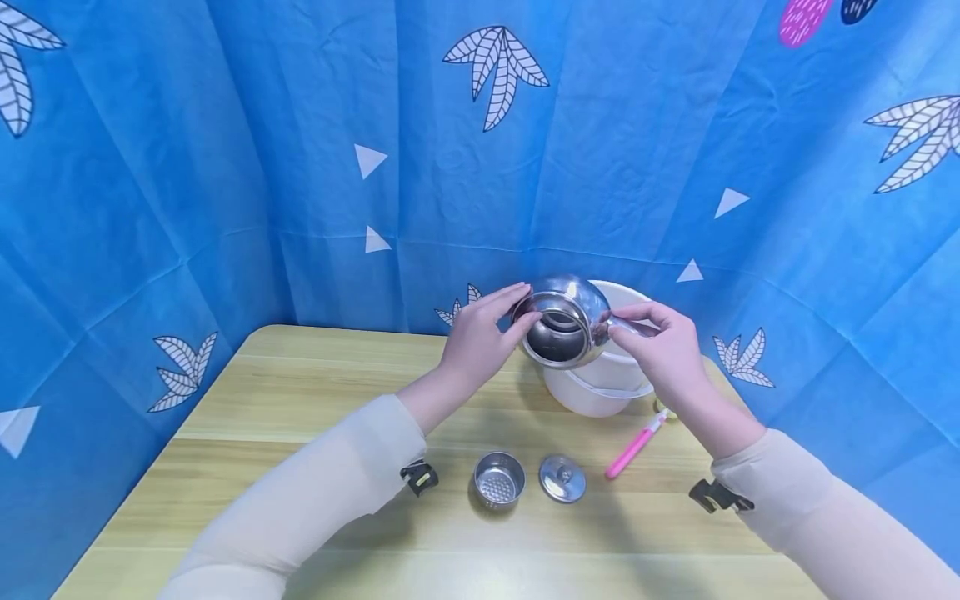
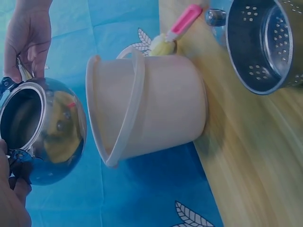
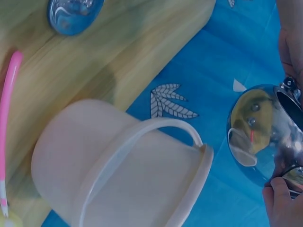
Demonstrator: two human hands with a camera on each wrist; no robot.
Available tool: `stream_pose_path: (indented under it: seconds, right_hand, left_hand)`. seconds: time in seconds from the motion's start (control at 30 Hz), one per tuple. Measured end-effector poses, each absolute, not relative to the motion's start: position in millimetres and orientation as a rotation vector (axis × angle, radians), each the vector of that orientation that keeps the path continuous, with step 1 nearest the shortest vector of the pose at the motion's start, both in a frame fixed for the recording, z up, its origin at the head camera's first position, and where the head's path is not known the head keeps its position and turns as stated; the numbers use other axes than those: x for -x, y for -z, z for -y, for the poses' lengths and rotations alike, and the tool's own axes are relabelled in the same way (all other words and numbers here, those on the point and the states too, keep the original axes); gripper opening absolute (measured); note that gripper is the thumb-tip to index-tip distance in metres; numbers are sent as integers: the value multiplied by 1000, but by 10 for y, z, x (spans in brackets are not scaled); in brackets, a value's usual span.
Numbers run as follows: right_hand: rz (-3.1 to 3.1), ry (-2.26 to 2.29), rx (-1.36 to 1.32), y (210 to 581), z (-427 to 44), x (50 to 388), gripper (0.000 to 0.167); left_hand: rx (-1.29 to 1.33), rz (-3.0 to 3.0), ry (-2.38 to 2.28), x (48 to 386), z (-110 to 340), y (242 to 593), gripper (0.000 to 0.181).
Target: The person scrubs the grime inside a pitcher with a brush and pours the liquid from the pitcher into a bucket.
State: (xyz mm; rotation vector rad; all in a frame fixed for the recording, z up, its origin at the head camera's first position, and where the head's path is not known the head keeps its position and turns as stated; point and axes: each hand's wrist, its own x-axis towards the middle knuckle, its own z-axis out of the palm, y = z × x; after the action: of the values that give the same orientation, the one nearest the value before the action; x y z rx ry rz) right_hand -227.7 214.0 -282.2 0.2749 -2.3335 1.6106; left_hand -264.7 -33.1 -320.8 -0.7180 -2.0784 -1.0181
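A shiny metal teapot (image 1: 572, 287) is held in the air above a white bucket (image 1: 592, 396), tilted so its open mouth faces me. At its left side my left hand (image 1: 483, 329) grips the pot near the rim, thumb at the mouth. My right hand (image 1: 667, 342) pinches a metal part that juts from the pot's right side; whether this is spout or handle I cannot tell. The left wrist view shows the dark inside of the teapot (image 2: 61, 132). In the right wrist view, the pot's rounded body (image 3: 255, 127) reflects the bucket.
On the wooden table (image 1: 315, 400) stand a perforated metal strainer cup (image 1: 498, 481) and, to its right, a round metal lid (image 1: 562, 479). A pink-handled brush (image 1: 633, 450) lies beside the bucket, its head partly hidden. A blue patterned curtain (image 1: 322, 167) surrounds the table's back and sides.
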Motion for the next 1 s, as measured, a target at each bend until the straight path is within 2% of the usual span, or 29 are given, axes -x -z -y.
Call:
stream_pose_path:
  seconds: [0.53,1.0]
  right_hand:
    - [2361,-1743,-278,3025,-1932,2310,22]
    - [2358,-1872,-274,3153,-1773,2304,25]
  left_hand:
    - [626,2203,993,2488,562,3325,42]
    - [600,2257,941,2420,745,3420,42]
